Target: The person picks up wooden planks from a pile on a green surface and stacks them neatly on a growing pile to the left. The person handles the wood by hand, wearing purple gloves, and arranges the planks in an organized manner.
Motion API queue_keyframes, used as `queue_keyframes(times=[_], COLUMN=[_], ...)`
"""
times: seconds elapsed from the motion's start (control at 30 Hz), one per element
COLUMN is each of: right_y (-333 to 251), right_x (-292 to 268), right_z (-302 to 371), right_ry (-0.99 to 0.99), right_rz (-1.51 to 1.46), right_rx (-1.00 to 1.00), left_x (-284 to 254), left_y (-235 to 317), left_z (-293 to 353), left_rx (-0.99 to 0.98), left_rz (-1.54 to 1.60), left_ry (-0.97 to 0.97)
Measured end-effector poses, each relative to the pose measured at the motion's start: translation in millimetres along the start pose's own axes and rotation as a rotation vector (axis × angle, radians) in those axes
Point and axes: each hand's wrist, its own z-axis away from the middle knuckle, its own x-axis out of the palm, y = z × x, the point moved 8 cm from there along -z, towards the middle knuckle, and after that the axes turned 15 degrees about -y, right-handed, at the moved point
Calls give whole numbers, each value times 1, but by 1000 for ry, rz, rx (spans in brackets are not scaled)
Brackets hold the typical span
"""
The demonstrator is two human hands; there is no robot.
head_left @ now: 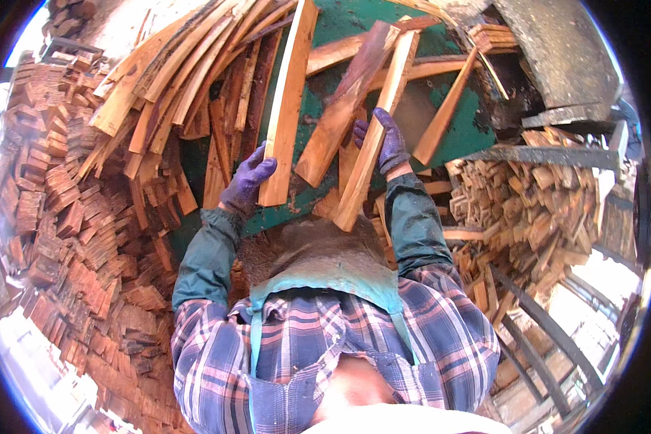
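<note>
My left hand (249,178), in a purple glove, grips the left edge of a long, pale-edged wooden board (288,123) near its close end. In my right hand (390,143), gloved the same way, is a narrow wooden slat (362,173). The slat slants from far right to near left, and its near end reaches past the table edge toward my apron. Between the two pieces lies a darker, rough-edged board (346,108), apart from my left hand. Beneath them is a green tabletop (307,195) with worn paint. A thin tapered strip (447,108) rests right of my right hand.
Long slats (173,72) lie fanned in a heap at the far left. Stacks of cut wood (72,239) rise along my left side, with another woodpile (521,202) at my right. Metal bars (550,155) and a grey slab (557,58) stand at the right.
</note>
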Motion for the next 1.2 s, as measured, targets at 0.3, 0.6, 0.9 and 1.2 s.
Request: queue_keyframes(times=[0.3, 0.6, 0.9, 1.2], right_y=[10, -69, -89, -34], right_x=[32, -69, -93, 26], right_z=[45, 113, 93, 26], right_ry=[-280, -150, -215, -430], right_rz=[-75, -29, -97, -70], right_rx=[-122, -264, -112, 133], left_x=[115, 107, 55, 47], left_y=[-28, 20, 20, 63], left_z=[-11, -186, -225, -85], left_rx=[66, 9, 187, 337], left_rz=[-1008, -1602, -700, -284], left_ry=[-288, 208, 18, 7])
